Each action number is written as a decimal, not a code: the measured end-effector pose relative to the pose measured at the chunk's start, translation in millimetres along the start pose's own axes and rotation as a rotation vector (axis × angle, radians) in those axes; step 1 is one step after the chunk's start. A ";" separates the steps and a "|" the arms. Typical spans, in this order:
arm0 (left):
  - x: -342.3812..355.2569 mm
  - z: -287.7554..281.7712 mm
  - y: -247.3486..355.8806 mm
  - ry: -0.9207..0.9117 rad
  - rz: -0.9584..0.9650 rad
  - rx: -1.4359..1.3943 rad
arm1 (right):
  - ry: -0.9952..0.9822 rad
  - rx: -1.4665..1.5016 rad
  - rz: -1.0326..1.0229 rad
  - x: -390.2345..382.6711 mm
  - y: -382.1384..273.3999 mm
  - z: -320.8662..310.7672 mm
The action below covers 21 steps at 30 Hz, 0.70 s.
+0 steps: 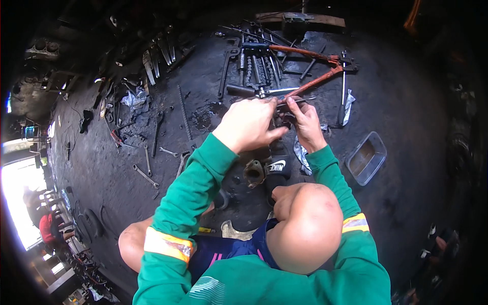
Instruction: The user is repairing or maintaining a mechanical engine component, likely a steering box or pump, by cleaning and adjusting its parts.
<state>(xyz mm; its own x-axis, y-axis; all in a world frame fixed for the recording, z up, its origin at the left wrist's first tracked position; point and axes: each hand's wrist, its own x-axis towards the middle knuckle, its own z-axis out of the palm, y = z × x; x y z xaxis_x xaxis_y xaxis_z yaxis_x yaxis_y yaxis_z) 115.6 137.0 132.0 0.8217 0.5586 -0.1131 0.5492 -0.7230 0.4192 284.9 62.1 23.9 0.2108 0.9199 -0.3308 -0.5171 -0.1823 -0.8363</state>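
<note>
My left hand [247, 123] is closed with its fingers curled down, its thumb pointing toward my right hand; what it grips is hidden beneath it. My right hand [307, 123] pinches a thin, dark metal tool with a pointed end [307, 99]; its exact kind is unclear. Just beyond both hands lies a bolt cutter [321, 79] with orange-red handles, its jaws to the far right. A shiny socket-like piece [262, 93] shows past my left knuckles. Below the hands, near my black slide sandal [276, 166], sits a rusty flanged metal part [253, 173].
Bars and chains [256, 68] are piled ahead. Combination wrenches [146, 176] and a long rod [183, 112] lie left. At right are a clear plastic tub [366, 158] with brown liquid and a crumpled rag [348, 108]. A person in red [47, 229] is far left.
</note>
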 end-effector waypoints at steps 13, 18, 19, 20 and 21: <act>6.0 1.1 -7.8 -0.041 0.058 0.067 | 0.787 -1.503 0.365 -71.4 150.4 -206.7; 10.3 6.4 -6.1 -0.061 0.000 -0.014 | 0.609 -1.574 0.242 -99.4 202.9 -260.3; 10.4 6.2 -4.5 -0.070 -0.026 -0.007 | 0.613 -1.593 0.168 -97.0 204.9 -260.7; 11.5 5.2 -3.8 -0.054 -0.029 -0.003 | 0.567 -1.580 0.235 -92.0 200.6 -259.3; 11.8 4.8 -2.8 -0.056 -0.020 -0.021 | 0.640 -1.478 0.272 -89.3 194.5 -252.7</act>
<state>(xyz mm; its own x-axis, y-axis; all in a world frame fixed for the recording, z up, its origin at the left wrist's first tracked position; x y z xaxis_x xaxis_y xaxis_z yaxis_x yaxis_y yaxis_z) 124.4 143.7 125.2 0.8184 0.5484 -0.1717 0.5624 -0.7030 0.4352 375.2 -143.2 -219.7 0.7360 0.5900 -0.3320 0.5253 -0.8071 -0.2697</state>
